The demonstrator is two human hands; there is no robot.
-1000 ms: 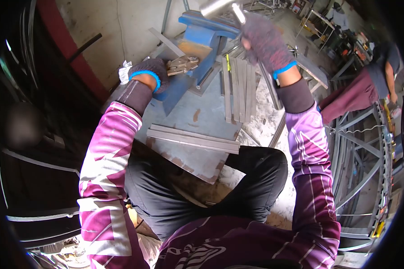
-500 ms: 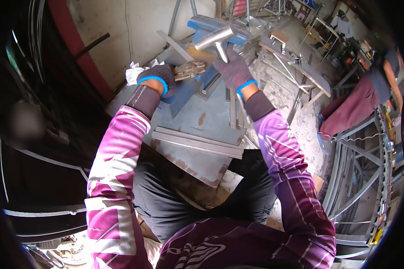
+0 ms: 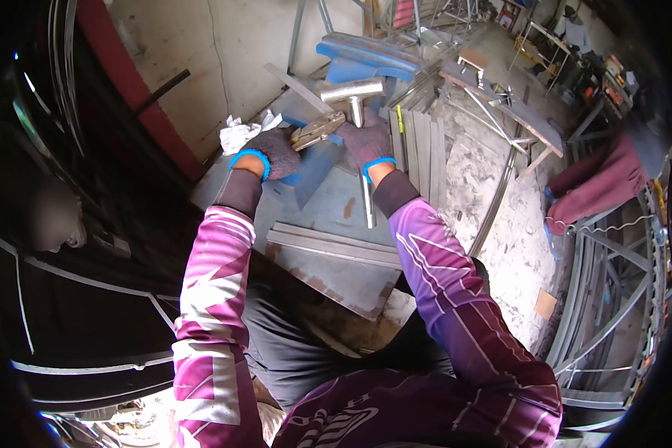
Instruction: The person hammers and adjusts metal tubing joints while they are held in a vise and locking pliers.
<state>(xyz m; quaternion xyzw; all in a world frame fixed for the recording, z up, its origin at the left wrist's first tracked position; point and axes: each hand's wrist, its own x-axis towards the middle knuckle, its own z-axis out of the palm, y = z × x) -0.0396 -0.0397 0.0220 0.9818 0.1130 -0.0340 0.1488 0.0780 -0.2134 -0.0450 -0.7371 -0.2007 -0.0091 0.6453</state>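
My left hand (image 3: pixel 271 153), in a dark knit glove with a blue cuff, is closed around what looks like locking pliers (image 3: pixel 317 131). Their jaws point right, toward a flat metal strip (image 3: pixel 297 87) that slants up and left. My right hand (image 3: pixel 366 140), gloved the same way, grips a metal hammer (image 3: pixel 353 90) by its shaft. The hammer's cylindrical head lies just above the plier jaws in this view, and its handle end sticks out below my wrist. A blue angled metal piece (image 3: pixel 311 181) sits on the steel tabletop beneath my hands.
Crumpled white paper or cloth (image 3: pixel 245 133) lies by my left hand. Grey flat bars (image 3: pixel 328 245) rest on the near tabletop (image 3: pixel 343 287). A blue steel block (image 3: pixel 369 56) stands behind. More bars (image 3: pixel 425 149) lie at right, near a small bench (image 3: pixel 526 123) and another person (image 3: pixel 601 179).
My right hand has come down and left with the hammer, whose head is now nearly level and whose handle end shows below the wrist. The view has shifted slightly; the left hand keeps its hold.
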